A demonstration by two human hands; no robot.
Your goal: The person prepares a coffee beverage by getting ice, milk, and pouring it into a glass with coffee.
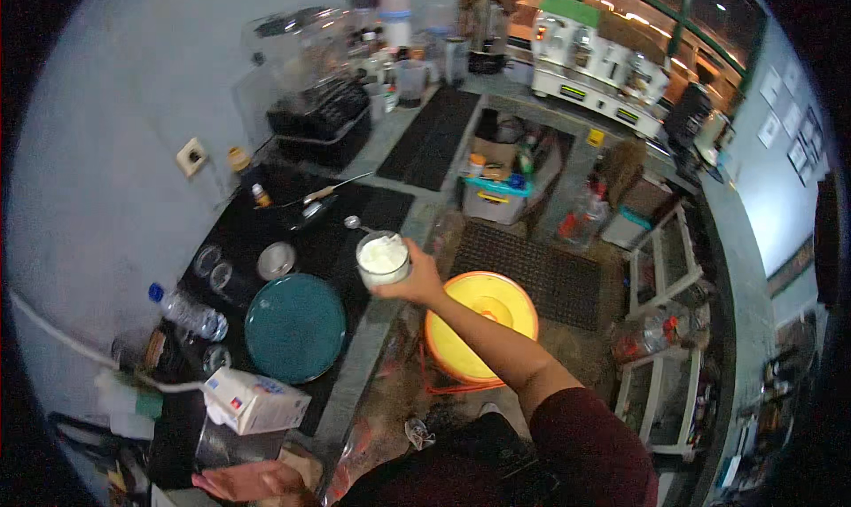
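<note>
My right hand [415, 276] is wrapped around a clear glass filled with something white and creamy [384, 253], held over the counter's inner edge. Just beyond the glass, a small metal spoon [353, 222] shows against the black mat. At the lower left, my left hand [253, 482] is low over the counter, fingers stretched out and holding nothing visible. Close to it stands a white carton [257, 403]. A round dark green tray [295, 328] lies between the carton and the glass. Behind the tray is a small round clear lid or dish [277, 261].
A water bottle with a blue cap [189, 312] lies by small glasses [220, 275] at the left. A yellow round lid with an orange rim [483, 316] is on the floor-standing tub below. Farther back are a grey bin [496, 201] and a white espresso machine [598, 68].
</note>
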